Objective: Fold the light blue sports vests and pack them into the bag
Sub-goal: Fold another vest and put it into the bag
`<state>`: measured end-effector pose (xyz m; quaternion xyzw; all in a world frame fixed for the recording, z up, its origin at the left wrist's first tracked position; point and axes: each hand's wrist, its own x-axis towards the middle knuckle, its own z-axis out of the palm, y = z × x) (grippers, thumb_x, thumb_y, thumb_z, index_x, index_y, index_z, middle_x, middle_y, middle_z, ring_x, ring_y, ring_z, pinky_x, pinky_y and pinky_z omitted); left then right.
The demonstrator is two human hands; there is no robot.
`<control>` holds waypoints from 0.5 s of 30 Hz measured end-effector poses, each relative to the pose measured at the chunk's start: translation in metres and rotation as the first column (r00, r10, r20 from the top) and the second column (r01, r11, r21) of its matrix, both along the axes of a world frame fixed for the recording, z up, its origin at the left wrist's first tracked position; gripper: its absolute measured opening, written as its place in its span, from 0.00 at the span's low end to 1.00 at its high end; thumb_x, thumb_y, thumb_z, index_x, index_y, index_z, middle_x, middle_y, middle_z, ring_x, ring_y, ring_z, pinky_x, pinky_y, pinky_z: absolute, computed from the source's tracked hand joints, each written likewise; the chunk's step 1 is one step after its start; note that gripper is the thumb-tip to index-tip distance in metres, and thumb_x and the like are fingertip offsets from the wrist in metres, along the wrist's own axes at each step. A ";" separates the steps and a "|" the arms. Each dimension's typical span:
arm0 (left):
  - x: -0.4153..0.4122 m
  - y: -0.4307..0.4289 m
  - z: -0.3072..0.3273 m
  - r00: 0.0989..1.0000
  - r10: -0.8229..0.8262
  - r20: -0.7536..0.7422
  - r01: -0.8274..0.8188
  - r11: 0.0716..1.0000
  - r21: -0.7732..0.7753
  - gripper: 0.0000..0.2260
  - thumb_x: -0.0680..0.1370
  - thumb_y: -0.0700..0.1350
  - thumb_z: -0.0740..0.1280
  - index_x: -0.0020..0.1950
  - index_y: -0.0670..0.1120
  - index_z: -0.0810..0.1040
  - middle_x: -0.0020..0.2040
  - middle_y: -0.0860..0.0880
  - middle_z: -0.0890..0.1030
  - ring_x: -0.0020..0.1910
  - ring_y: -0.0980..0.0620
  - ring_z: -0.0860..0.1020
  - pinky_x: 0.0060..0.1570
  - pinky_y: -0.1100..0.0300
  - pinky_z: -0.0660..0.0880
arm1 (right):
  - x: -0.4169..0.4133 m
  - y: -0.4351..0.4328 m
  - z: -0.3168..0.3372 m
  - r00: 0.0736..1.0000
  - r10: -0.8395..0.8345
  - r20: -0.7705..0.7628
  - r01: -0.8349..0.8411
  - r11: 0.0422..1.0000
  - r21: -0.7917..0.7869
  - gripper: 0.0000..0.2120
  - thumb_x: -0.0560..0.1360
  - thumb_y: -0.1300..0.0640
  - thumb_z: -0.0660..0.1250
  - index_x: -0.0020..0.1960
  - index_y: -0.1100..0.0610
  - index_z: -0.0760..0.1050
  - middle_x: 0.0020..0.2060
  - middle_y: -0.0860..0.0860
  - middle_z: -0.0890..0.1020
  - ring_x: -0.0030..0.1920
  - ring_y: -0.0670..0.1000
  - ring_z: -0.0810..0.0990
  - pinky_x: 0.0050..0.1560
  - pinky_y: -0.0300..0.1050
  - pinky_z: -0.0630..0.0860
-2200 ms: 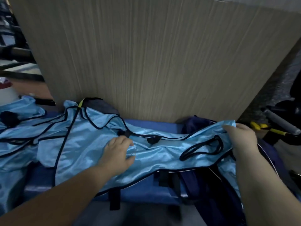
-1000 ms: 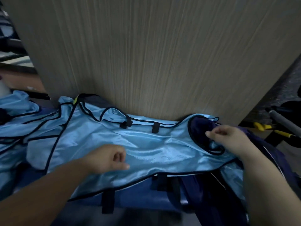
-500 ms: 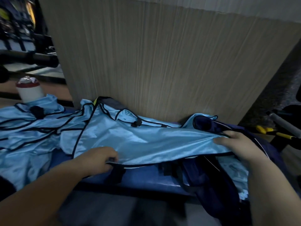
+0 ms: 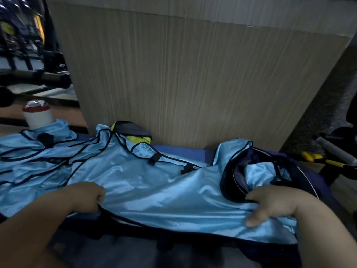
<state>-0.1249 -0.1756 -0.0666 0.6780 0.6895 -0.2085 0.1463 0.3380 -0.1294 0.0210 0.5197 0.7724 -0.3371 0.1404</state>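
L hand (image 4: pixel 85 196), fingers curled, pinches the near hem of the vest (image 4: pixel 154 190). R hand (image 4: pixel 270 206) grips the same hem further right w/ thumb on top. The vest lies spread across the blue pad (image 4: pixel 183 153), far edge close to the wood panel (image 4: pixel 193 84), right end draped over the open bag (image 4: pixel 307 176); more vests (image 4: pixel 29 161) are heaped at left, touching a can (image 4: pixel 37 117).

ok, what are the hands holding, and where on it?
The shiny light blue dark-trimmed vest, by its near edge: left hand at the left part, right hand at the right.
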 end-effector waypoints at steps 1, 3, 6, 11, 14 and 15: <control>0.003 0.003 0.004 1.000 0.004 0.000 -0.004 0.999 -0.040 0.10 0.71 0.47 0.68 0.41 0.56 0.66 0.48 0.55 0.71 0.48 0.54 0.72 0.41 0.63 0.68 | -0.001 0.003 -0.002 0.999 -0.006 0.048 0.004 0.999 0.045 0.20 0.67 0.44 0.77 0.56 0.49 0.81 0.51 0.42 0.84 0.52 0.41 0.80 0.55 0.35 0.75; 0.018 0.011 0.016 0.996 0.027 0.083 -0.019 0.994 -0.103 0.14 0.69 0.47 0.70 0.49 0.59 0.69 0.52 0.56 0.72 0.49 0.54 0.75 0.45 0.60 0.74 | -0.001 0.009 -0.002 0.996 -0.066 0.061 0.058 0.991 0.120 0.18 0.69 0.44 0.76 0.55 0.49 0.80 0.51 0.42 0.82 0.52 0.42 0.79 0.51 0.33 0.73; 0.057 0.031 0.035 0.946 -0.038 0.323 0.073 0.993 -0.095 0.24 0.72 0.48 0.73 0.64 0.59 0.68 0.61 0.60 0.71 0.56 0.58 0.74 0.51 0.66 0.74 | 0.004 0.020 -0.003 0.977 -0.209 -0.048 0.214 0.950 0.226 0.18 0.70 0.42 0.75 0.54 0.46 0.74 0.53 0.39 0.76 0.56 0.43 0.74 0.52 0.37 0.68; 0.140 0.096 0.014 0.815 -0.197 0.545 0.052 0.962 0.270 0.09 0.79 0.51 0.64 0.59 0.58 0.75 0.61 0.58 0.76 0.61 0.57 0.74 0.61 0.59 0.71 | 0.001 0.051 -0.016 0.807 -0.416 -0.420 0.570 0.736 0.365 0.13 0.74 0.40 0.69 0.47 0.50 0.78 0.46 0.45 0.80 0.52 0.48 0.77 0.44 0.41 0.67; 0.164 0.133 -0.009 0.840 -0.213 0.499 -0.014 0.911 0.413 0.10 0.81 0.49 0.60 0.61 0.56 0.77 0.62 0.54 0.76 0.62 0.53 0.73 0.62 0.54 0.71 | -0.001 0.068 -0.026 0.757 -0.487 -0.436 0.648 0.643 0.408 0.15 0.78 0.41 0.64 0.54 0.52 0.78 0.49 0.50 0.79 0.52 0.52 0.75 0.48 0.45 0.66; 0.166 0.143 -0.016 0.857 -0.217 0.467 -0.021 0.891 0.454 0.11 0.82 0.48 0.60 0.62 0.55 0.77 0.63 0.53 0.76 0.63 0.53 0.72 0.63 0.53 0.70 | -0.002 0.074 -0.031 0.745 -0.507 -0.433 0.664 0.622 0.415 0.15 0.78 0.41 0.63 0.56 0.51 0.77 0.51 0.51 0.80 0.52 0.53 0.76 0.49 0.45 0.66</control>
